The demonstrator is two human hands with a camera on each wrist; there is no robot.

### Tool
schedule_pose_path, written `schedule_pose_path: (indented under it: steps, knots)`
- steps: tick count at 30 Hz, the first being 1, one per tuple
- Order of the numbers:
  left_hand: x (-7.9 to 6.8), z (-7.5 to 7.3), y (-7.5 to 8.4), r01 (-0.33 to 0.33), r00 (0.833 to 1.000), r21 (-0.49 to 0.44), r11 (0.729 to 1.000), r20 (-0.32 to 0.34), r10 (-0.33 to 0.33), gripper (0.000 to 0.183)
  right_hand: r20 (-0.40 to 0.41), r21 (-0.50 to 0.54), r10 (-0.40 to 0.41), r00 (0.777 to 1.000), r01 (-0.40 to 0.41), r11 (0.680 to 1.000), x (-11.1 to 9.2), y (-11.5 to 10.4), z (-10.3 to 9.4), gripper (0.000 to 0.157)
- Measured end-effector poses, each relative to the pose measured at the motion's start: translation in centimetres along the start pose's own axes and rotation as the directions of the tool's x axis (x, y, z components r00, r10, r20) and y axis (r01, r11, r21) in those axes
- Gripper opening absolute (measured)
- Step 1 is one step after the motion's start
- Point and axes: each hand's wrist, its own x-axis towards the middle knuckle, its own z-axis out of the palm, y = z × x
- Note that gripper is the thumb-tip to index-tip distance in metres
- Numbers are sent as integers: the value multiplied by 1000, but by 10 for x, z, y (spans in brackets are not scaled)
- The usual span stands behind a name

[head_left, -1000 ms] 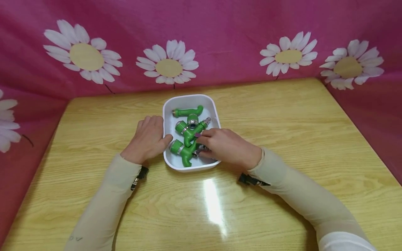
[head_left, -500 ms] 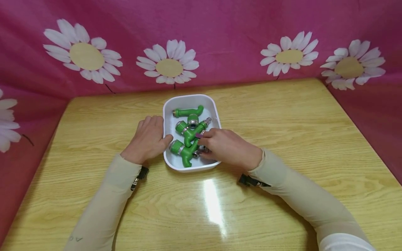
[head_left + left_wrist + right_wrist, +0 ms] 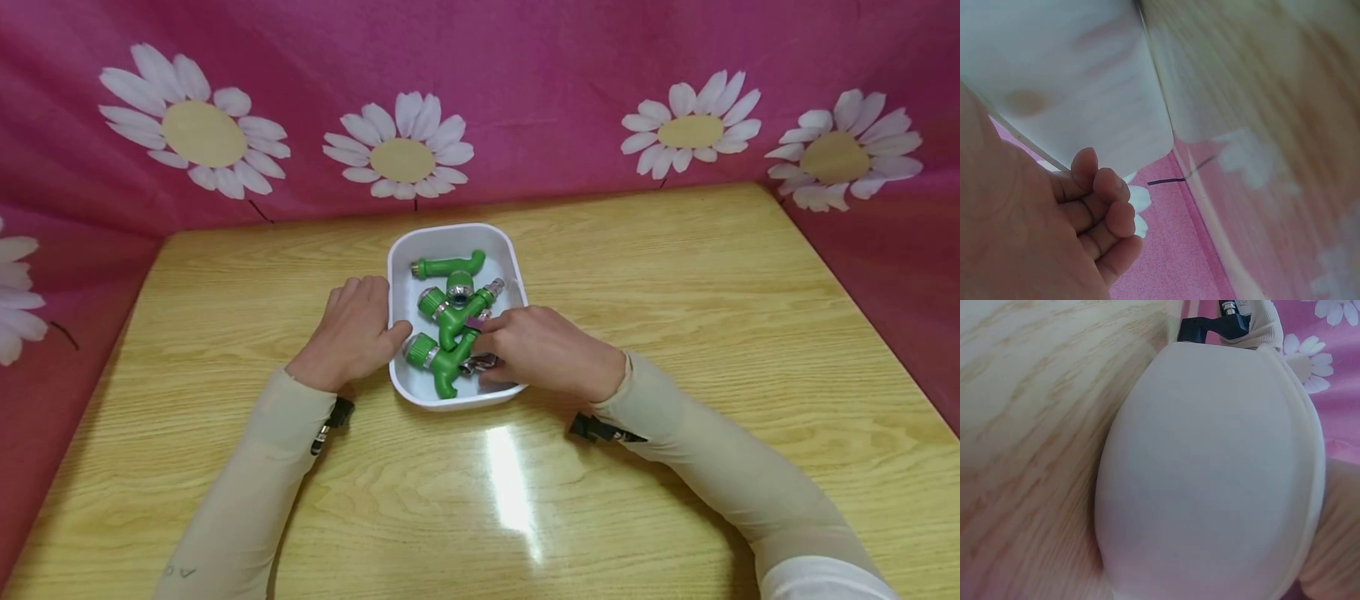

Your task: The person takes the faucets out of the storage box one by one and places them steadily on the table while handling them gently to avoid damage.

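Several green plastic taps (image 3: 446,367) with chrome-coloured parts lie in a white tray (image 3: 453,404) in the head view. My left hand (image 3: 352,333) holds the tray's left side, thumb over the rim and fingers outside. In the left wrist view these fingers (image 3: 1100,187) are bent beside the tray's wall. My right hand (image 3: 540,350) reaches over the right rim with its fingers among the lower taps. A chrome tap part (image 3: 477,364) shows between its thumb and fingers, apparently loose from their grasp. A small purple patch (image 3: 474,323) sits at its index fingertip. The right wrist view hides the right fingers.
A wooden table (image 3: 675,292) surrounds the tray and reflects light near its front. Pink cloth (image 3: 540,100) with white daisies hangs behind and at both sides. Inside the tray, a green spout (image 3: 450,267) lies at the far end.
My right thumb has drawn back slightly to the right, and more of the chrome tap part shows. The left hand and the tray stay in place.
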Motion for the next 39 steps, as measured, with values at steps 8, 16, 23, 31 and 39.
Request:
schedule_pose_path:
  steps: [8,16,23,31,39]
  knots:
    - [1,0,0,3,1000,-7,1000,1,-3,47,22,-47,13,1000,-12,999,0,-3,-2,24]
    - [0,0,0,1,1000,-10,1000,-1,-1,45,86,-74,67,994,-61,995,5,-7,-3,17]
    - [1,0,1,0,1000,-9,1000,-3,0,45,131,-87,106,986,-95,992,8,-9,-6,12]
    - [1,0,1,1,1000,-12,1000,-3,-1,45,132,-92,86,987,-74,993,8,-8,-6,10]
    - [0,-2,1,10,1000,-13,1000,19,-10,47,138,-81,66,988,-55,995,9,-9,-7,12]
